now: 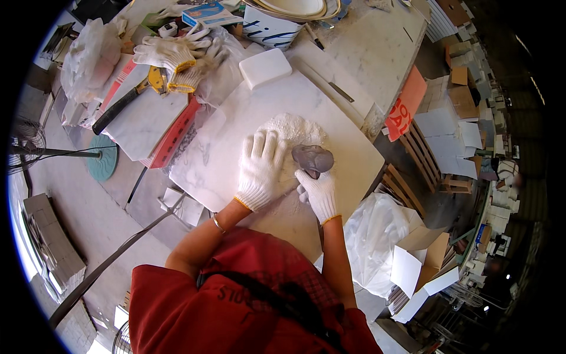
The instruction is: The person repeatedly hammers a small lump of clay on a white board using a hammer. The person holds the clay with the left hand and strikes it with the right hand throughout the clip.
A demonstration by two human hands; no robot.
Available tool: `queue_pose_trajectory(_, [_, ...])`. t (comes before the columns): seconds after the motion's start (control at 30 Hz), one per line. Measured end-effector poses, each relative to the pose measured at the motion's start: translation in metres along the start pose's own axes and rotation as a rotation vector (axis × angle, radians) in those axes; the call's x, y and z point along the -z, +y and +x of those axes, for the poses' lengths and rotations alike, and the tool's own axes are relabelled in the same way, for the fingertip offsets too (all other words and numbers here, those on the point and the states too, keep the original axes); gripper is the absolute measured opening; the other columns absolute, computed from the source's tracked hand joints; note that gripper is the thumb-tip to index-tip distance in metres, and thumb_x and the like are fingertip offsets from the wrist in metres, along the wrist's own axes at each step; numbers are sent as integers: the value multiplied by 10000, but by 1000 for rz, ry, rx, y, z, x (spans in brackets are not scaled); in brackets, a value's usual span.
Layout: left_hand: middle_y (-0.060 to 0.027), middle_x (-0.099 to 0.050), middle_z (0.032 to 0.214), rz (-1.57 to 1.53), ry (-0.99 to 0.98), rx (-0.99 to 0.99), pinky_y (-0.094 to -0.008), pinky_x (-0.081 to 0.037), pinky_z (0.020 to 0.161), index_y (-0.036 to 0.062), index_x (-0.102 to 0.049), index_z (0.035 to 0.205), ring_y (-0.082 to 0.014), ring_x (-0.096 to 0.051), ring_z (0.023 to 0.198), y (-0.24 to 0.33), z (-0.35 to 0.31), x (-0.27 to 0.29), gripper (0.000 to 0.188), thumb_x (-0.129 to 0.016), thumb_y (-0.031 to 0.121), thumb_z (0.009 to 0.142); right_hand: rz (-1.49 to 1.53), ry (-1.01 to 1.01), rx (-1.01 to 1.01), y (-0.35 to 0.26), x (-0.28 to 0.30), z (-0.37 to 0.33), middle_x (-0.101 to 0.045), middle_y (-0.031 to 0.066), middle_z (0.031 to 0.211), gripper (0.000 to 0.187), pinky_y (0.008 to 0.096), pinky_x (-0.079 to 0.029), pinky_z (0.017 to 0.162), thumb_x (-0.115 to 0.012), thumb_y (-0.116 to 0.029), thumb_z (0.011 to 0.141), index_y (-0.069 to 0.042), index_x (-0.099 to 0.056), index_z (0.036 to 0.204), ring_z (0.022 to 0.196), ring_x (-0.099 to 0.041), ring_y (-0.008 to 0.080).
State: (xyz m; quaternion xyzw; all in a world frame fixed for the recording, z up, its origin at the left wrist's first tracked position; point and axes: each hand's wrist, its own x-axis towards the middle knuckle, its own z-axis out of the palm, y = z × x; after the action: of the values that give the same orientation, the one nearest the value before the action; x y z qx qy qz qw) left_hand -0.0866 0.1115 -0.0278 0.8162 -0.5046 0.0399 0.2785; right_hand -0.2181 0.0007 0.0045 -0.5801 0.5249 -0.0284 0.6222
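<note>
My left hand (261,165), in a white knit glove with a yellow-edged cuff, lies with its fingers stretched out over white powder (295,127) on a pale marble slab (206,156). My right hand (319,193), gloved the same way, grips a dark grey, smooth, rounded object (312,159) from below. Its exact kind does not show, and the glove hides part of it. That object sits just right of my left fingers, at the edge of the powder heap. Beyond the powder, a white rounded block (265,68) rests on the slab.
Spare knit gloves (168,53), a black-handled tool with a yellow head (121,106) and a plastic bag (91,59) lie at the far left. A white tub (271,28) stands at the back. Open cartons (421,265) and wooden pallets (407,189) are on the right.
</note>
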Motion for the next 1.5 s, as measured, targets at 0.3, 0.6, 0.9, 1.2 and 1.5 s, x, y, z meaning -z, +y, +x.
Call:
queue_pose_trajectory(0.3, [-241, -547, 1328, -16, -27, 24, -566, -381, 1088, -18, -584, 1299, -441, -485, 1278, -1, -4, 0, 849, -804, 544, 702, 103, -74, 13, -38, 18, -26, -681, 63, 730, 201, 271, -483, 457, -793, -179, 935, -57, -670, 1039, 513, -622, 139])
queue_pose_trajectory(0.6, [-225, -540, 1314, 1, -5, 11, -552, -386, 1084, -5, -578, 1308, -428, -485, 1264, -1, 1, 0, 846, -833, 483, 665, -162, -48, -32, 12, -1, 12, -647, 63, 723, 191, 273, -433, 448, -792, -177, 925, -70, -674, 1030, 498, -572, 138])
queue_pose_trajectory(0.9, [-222, -540, 1315, -40, 23, 16, -555, -386, 1077, -8, -587, 1281, -428, -485, 1266, -3, -3, -3, 817, -825, 488, 677, 87, -16, 93, -35, 15, -46, -679, 73, 747, 217, 266, -477, 481, -798, -199, 933, -49, -676, 1033, 542, -611, 126])
queue_pose_trajectory(1.2, [-233, -535, 1331, 38, -21, 2, -557, -380, 1093, -24, -562, 1327, -435, -482, 1279, -4, -3, -1, 873, -817, 534, 707, 84, -100, -202, -10, 3, 6, -640, 57, 686, 223, 291, -430, 431, -793, -206, 923, -55, -651, 1004, 458, -556, 154])
queue_pose_trajectory(1.5, [-238, -538, 1342, 4, -51, 13, -562, -379, 1098, -16, -568, 1333, -442, -489, 1268, -2, -1, 4, 864, -793, 552, 722, 103, 42, 132, -36, 11, -53, -684, 81, 841, 201, 243, -486, 507, -780, -173, 948, -24, -660, 1010, 647, -653, 119])
